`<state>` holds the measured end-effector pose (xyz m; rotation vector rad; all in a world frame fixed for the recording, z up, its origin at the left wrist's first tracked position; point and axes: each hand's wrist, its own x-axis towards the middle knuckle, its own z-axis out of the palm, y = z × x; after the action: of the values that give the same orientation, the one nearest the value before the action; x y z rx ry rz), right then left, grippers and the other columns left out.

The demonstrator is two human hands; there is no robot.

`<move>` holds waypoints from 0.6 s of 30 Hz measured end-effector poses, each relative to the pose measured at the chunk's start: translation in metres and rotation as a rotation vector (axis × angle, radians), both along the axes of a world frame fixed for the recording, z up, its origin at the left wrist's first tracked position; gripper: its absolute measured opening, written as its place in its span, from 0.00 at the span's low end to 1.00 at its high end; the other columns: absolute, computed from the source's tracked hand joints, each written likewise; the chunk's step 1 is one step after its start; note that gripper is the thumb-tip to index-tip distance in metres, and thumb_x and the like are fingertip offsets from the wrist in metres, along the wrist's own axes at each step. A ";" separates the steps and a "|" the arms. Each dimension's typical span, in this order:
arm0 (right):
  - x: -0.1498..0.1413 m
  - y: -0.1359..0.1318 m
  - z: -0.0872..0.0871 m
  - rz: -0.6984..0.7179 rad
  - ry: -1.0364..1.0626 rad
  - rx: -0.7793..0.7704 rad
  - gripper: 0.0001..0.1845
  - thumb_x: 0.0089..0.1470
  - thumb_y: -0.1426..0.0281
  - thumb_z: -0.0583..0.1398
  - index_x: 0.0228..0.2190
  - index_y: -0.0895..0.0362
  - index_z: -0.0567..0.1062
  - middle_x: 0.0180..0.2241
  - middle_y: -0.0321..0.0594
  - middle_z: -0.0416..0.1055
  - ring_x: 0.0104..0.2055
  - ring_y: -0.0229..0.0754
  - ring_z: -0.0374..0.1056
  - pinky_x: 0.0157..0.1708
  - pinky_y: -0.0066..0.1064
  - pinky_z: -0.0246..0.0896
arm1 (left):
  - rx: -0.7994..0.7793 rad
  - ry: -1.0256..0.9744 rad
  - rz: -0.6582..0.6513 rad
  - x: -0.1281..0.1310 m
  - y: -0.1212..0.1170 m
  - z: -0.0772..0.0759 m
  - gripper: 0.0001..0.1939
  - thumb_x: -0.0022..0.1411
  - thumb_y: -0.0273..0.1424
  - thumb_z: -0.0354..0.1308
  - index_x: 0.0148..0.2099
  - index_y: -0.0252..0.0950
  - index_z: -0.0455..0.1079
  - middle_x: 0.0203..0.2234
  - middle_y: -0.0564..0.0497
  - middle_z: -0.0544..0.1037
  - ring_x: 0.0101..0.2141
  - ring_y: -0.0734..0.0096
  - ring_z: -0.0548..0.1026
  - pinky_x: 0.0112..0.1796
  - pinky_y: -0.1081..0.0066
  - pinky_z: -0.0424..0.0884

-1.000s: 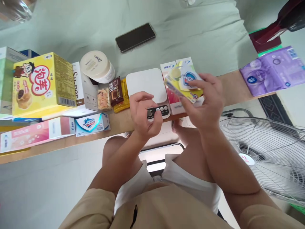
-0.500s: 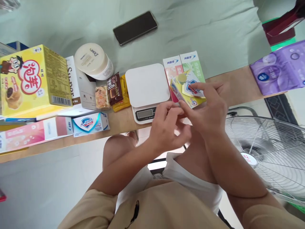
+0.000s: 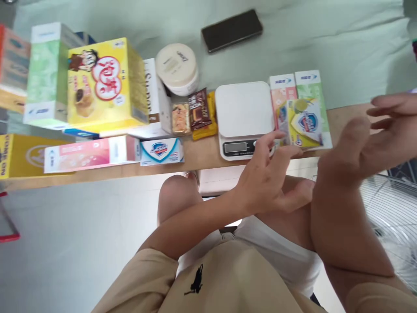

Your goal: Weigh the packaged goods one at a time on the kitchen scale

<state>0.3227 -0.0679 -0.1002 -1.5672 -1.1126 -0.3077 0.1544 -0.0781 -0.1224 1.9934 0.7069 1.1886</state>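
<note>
Neither hand pinches anything that shows: the left hand (image 3: 269,178) has its fingers loosely bent and spread, while the right hand (image 3: 387,134), blurred and off to the side, shows a gap between thumb and fingers. The left fingertips hang over the button end of the kitchen scale (image 3: 245,111), just beside the yellow soap box (image 3: 306,126); whether they touch either is unclear. That soap box lies across 2 cartons, the pink toothpaste box (image 3: 282,83) and the green toothpaste box (image 3: 308,82), right of the scale. Good handling here would keep knuckles off the scale's white plate, since a resting finger could upset any reading. The soap box probably suits a light pinch across 2 opposite sides, as a careless nudge might tip it over the front of the wooden board (image 3: 202,154).
</note>
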 end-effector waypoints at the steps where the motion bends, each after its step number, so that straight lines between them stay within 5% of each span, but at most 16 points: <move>1: -0.012 0.003 0.002 0.037 -0.069 0.077 0.20 0.58 0.44 0.61 0.39 0.43 0.81 0.37 0.42 0.71 0.44 0.52 0.69 0.51 0.57 0.63 | 0.002 -0.014 0.023 -0.008 0.001 0.005 0.24 0.66 0.41 0.60 0.59 0.40 0.60 0.58 0.36 0.70 0.66 0.46 0.69 0.54 0.48 0.81; 3: -0.046 0.007 0.006 0.167 -0.236 0.165 0.12 0.61 0.52 0.60 0.40 0.41 0.81 0.31 0.40 0.68 0.37 0.49 0.68 0.45 0.53 0.66 | 0.031 -0.035 0.085 -0.030 0.005 0.017 0.17 0.66 0.39 0.59 0.54 0.40 0.63 0.54 0.38 0.75 0.59 0.51 0.75 0.52 0.51 0.82; 6: -0.111 0.011 0.006 0.400 -0.291 0.098 0.09 0.65 0.62 0.57 0.40 0.45 0.78 0.30 0.39 0.73 0.33 0.48 0.71 0.37 0.47 0.67 | 0.091 -0.024 0.186 -0.077 0.013 0.031 0.03 0.67 0.31 0.54 0.42 0.42 0.63 0.36 0.48 0.79 0.40 0.62 0.80 0.43 0.58 0.81; 9: -0.165 0.013 -0.002 0.581 -0.290 -0.004 0.11 0.67 0.62 0.53 0.41 0.49 0.75 0.35 0.42 0.78 0.37 0.49 0.76 0.38 0.46 0.72 | 0.166 -0.030 0.322 -0.132 0.020 0.034 0.06 0.69 0.27 0.52 0.37 0.42 0.62 0.28 0.52 0.75 0.31 0.67 0.76 0.35 0.63 0.76; 14: -0.211 0.022 -0.028 0.735 -0.454 -0.304 0.16 0.63 0.62 0.56 0.51 0.52 0.73 0.56 0.52 0.77 0.58 0.55 0.75 0.52 0.49 0.72 | 0.179 0.148 0.557 -0.198 0.026 0.028 0.06 0.71 0.31 0.53 0.38 0.41 0.64 0.30 0.51 0.76 0.34 0.63 0.76 0.42 0.58 0.73; 18: -0.226 0.030 -0.042 0.653 -0.550 -0.442 0.20 0.60 0.59 0.60 0.52 0.51 0.74 0.58 0.50 0.77 0.60 0.58 0.70 0.53 0.51 0.67 | 0.104 0.238 0.518 -0.212 0.025 0.029 0.13 0.78 0.39 0.45 0.44 0.41 0.67 0.40 0.46 0.81 0.44 0.57 0.78 0.53 0.52 0.73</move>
<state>0.0972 -0.0381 -0.1423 -1.4175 -2.1643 -0.0398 -0.0575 -0.0531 -0.0936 2.1288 1.3687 1.3042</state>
